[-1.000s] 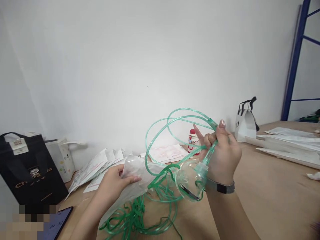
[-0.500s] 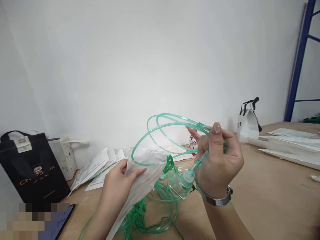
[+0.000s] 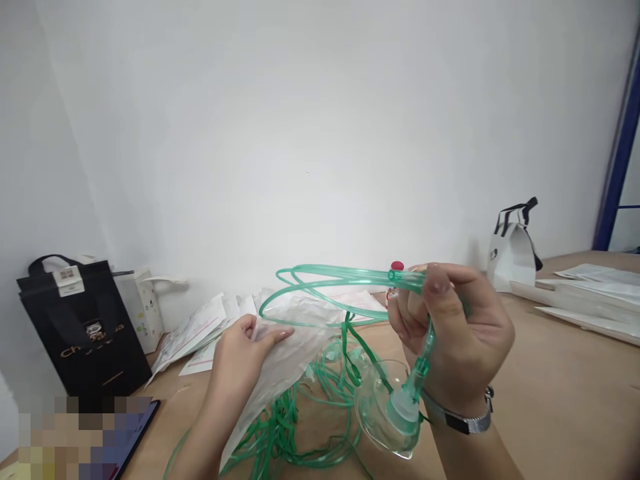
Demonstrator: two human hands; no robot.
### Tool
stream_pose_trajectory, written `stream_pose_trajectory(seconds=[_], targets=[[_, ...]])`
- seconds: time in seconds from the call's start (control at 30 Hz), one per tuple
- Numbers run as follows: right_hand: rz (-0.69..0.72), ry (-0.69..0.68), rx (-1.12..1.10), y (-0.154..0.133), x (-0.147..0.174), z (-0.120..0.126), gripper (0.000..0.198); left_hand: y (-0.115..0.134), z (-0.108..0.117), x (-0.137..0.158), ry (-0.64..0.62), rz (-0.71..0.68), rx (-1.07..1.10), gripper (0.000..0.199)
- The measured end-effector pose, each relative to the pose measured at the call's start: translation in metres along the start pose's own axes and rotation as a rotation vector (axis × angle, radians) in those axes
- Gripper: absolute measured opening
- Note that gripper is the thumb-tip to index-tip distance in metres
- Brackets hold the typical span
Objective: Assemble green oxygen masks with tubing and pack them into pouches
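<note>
Coils of clear green tubing [image 3: 340, 272] are pinched in my right hand [image 3: 455, 327], thumb pressed over the fingers. From the tubing hangs a clear oxygen mask [image 3: 375, 413] with a green strap [image 3: 367, 347], below and left of that hand. My left hand [image 3: 245, 353] grips a translucent white plastic pouch [image 3: 285, 347] between thumb and fingers. The left end of the coil lies over the pouch's top edge; whether it goes inside I cannot tell. Beneath, a tangled heap of green tubing and straps [image 3: 280, 427] rests on the brown table.
At left stand a black paper bag [image 3: 90, 333] and a white box [image 3: 143, 307], with a dark-edged device [image 3: 143, 430] in front. Flat white packages [image 3: 193, 333] lie behind my left hand. A small white bag [image 3: 513, 260] and more packages [image 3: 585, 300] are at right.
My right hand has moved slightly right and down with the tubing. The coils look flatter, and the mask hangs lower and further right. My left hand keeps its hold on the pouch.
</note>
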State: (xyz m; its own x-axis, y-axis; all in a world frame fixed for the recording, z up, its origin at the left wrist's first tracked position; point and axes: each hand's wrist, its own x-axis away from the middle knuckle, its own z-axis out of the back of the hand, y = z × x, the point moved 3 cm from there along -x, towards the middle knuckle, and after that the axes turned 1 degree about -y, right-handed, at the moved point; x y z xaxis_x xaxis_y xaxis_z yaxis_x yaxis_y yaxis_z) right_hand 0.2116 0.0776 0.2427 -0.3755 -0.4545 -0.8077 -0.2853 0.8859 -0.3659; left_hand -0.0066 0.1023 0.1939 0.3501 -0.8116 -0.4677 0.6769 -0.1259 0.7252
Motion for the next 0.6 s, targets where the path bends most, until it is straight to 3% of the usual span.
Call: stream_pose_trajectory(seconds=[0.1,0.33,0.47,0.6], targets=[[0.015,-0.067,0.016,-0.004,0.005,-0.001,0.007,-0.001,0.002,-0.001,0.063,0.0,-0.034,0.05],[0.017,-0.177,0.019,-0.009,0.015,-0.002,0.007,0.003,0.017,-0.003,0.064,0.022,0.001,0.021],[0.021,-0.2,0.029,-0.013,0.016,-0.004,0.007,0.006,0.021,-0.002,0.056,0.015,0.011,0.016],[-0.071,-0.187,0.055,-0.019,0.017,-0.004,0.01,0.006,0.019,-0.001,0.059,0.002,-0.026,0.013]])
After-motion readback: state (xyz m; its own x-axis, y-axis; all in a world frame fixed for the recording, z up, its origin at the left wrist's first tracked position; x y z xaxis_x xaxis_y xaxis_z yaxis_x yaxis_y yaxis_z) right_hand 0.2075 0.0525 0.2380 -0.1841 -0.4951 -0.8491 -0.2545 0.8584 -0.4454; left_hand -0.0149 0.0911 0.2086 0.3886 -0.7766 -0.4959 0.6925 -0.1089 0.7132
